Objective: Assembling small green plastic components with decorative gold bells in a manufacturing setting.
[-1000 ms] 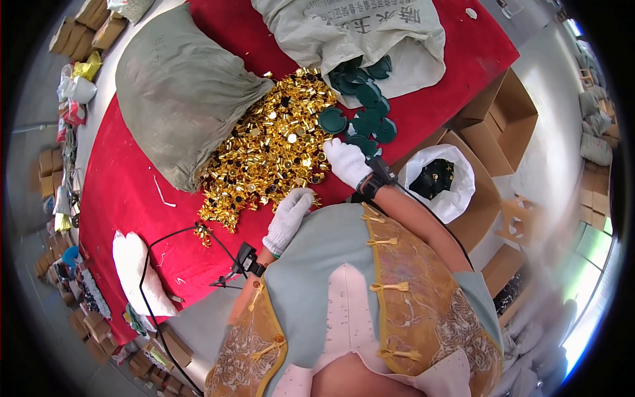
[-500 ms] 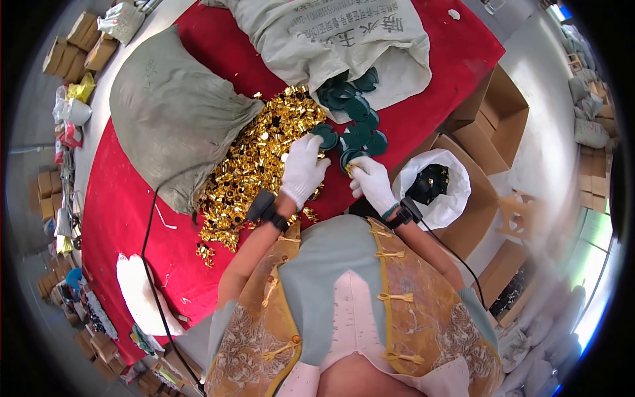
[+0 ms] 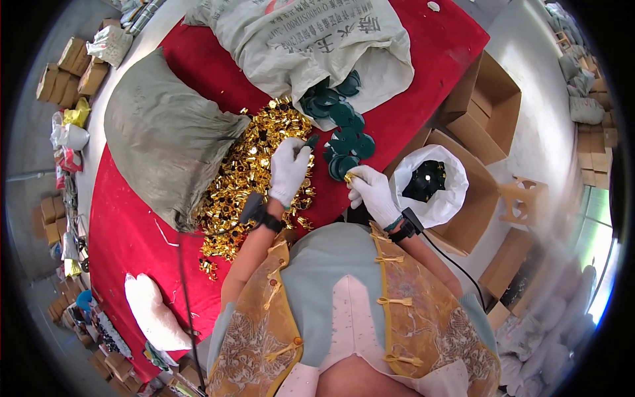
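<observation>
"So, what do you have on your feed, largest first?"

"I've got a red-covered desk (image 3: 132,231) with a pale sack (image 3: 331,40) lying across its far part and a grey-green sack (image 3: 165,126) to the left. A gold pile (image 3: 231,192) of small fittings spreads beside that second sack. Loose green discs (image 3: 344,142) trail from the pale one, and a white bag (image 3: 456,188) of dark pieces stands off to the right."

"And the hands?"

"Both gloved. My left hand (image 3: 288,173) is at the pile's right side, its thumb and fingers nearly together around a green disc (image 3: 312,141). My right hand (image 3: 374,193) is curled, fingertips pinched on a gold fitting (image 3: 348,176)."

"Which relation do you steer by?"

"Fitting to held disc. From the right hand, that disc lies to the left and a bit farther away, with a gap between. I see it nearly edge-on, its long axis slanting away and to the right."

"Which hand is nearer the loose discs?"

"The right one; their nearest stack sits just beyond the fitting. Whether they touch, I can't tell. The fitting's own axis is too small to read."
</observation>
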Demonstrator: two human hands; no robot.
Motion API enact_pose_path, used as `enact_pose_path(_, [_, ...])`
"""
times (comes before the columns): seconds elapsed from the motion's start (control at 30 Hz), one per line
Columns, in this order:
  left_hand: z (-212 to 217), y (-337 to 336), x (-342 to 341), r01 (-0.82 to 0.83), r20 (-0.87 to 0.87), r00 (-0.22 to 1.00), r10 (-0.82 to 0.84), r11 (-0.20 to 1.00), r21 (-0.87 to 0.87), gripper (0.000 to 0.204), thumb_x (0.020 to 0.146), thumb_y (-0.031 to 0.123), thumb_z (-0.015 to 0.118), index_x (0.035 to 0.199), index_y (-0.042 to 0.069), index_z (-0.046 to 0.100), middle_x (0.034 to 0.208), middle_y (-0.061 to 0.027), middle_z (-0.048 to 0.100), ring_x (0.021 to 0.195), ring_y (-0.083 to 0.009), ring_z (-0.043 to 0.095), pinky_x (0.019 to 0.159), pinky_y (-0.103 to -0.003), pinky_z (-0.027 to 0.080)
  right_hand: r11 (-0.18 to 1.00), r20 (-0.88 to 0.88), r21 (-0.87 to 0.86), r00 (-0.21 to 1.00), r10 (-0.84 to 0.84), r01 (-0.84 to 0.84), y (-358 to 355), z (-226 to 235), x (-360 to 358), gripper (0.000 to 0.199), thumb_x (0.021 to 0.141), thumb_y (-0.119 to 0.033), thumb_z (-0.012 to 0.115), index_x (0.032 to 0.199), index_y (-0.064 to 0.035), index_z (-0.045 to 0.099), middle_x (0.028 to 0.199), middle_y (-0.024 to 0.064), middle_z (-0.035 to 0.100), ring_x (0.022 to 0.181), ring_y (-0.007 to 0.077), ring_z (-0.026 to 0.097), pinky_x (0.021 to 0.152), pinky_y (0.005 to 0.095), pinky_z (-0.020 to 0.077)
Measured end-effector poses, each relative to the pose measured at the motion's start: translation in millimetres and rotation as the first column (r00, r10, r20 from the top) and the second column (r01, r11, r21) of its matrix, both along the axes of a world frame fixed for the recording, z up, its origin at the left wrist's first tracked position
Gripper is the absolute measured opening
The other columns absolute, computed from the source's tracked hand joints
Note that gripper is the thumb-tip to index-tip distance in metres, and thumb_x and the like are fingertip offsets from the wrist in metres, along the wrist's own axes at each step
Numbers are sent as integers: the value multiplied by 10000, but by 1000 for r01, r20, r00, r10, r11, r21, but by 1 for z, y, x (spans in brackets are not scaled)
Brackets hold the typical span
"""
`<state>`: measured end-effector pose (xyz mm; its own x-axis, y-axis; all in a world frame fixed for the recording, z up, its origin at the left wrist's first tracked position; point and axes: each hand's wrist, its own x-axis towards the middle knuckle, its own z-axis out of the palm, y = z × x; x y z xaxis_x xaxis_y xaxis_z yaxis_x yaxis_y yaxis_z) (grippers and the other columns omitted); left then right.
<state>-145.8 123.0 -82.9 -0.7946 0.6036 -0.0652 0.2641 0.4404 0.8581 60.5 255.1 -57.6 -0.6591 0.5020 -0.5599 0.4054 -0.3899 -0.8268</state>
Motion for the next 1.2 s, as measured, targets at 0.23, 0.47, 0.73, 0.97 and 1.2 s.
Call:
enact_pose_path(0.23, [61,-36,41,-347,807,519,-281,794,500,361,1043,147,650,1321,-82,670,1261,-145,745,1135,-222,698,1021,-370,549,991,-178,-7,975,133,-137,-2,53,-26,259,1046,-94,607,1260,10,707,938,57,722,703,101,692,589,272,598])
enact_pose_path(0.47, [79,-42,67,-466,820,363,-442,676,571,431,1086,267,616,1420,1,555,1599,-244,550,1414,-349,585,1144,-487,520,965,-114,147,965,236,-219,-18,77,-23,258,1059,-83,594,1280,-12,707,955,71,745,734,107,711,632,277,607])
enact_pose_path(0.73, [87,-30,85,-305,705,615,-353,718,626,502,1190,457,416,1387,31,595,1291,-105,651,1219,-211,610,1068,-393,485,967,-138,166,967,214,-191,-29,77,-12,250,1072,-62,576,1273,-16,718,962,75,748,737,114,726,644,284,626])
enact_pose_path(0.97, [91,-38,88,-144,596,740,-312,792,594,754,1162,664,257,1422,34,580,1214,-74,602,1169,-197,589,1089,-361,452,965,-126,125,961,244,-229,-37,85,-6,277,1076,-27,546,1295,-20,716,952,79,738,745,128,735,653,285,635])
enact_pose_path(1.2, [99,-43,90,51,362,890,-275,852,522,653,1179,550,271,1386,21,592,1222,-101,608,1158,-212,592,1071,-388,471,974,-193,84,956,222,-210,-40,81,-6,281,1074,-9,531,1294,19,703,985,109,743,772,170,775,654,304,650])
